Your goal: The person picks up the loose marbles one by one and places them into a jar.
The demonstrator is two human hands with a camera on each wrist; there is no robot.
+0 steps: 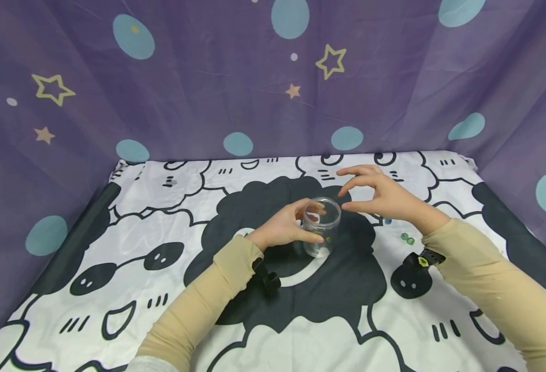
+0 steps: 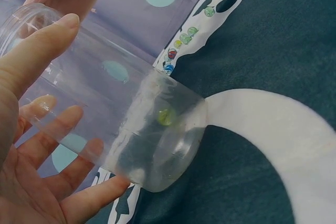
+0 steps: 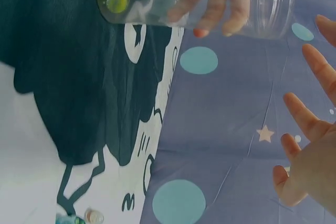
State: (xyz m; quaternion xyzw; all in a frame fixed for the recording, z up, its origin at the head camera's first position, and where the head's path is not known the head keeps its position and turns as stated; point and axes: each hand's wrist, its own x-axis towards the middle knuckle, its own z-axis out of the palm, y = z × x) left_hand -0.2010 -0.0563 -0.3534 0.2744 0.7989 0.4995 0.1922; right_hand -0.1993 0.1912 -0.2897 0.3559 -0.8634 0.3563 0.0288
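My left hand (image 1: pixel 284 226) grips a clear plastic jar (image 1: pixel 331 222), thumb on the near side and fingers round the far side. The jar has no lid on its rim and stands close over the dark part of the cloth. One yellow-green marble (image 2: pixel 166 116) lies inside near its bottom, also visible as a bright marble (image 3: pixel 116 2) in the right wrist view. Just right of the rim, my right hand (image 1: pixel 380 194) hovers with fingers apart and slightly bent, holding nothing.
On the cloth (image 1: pixel 301 341), printed with cartoon sheep, green marbles (image 1: pixel 407 238) and a blue marble (image 1: pixel 388 220) lie below my right forearm. The left wrist view shows several loose marbles (image 2: pixel 186 39) in a line. A purple curtain (image 1: pixel 198 93) hangs behind.
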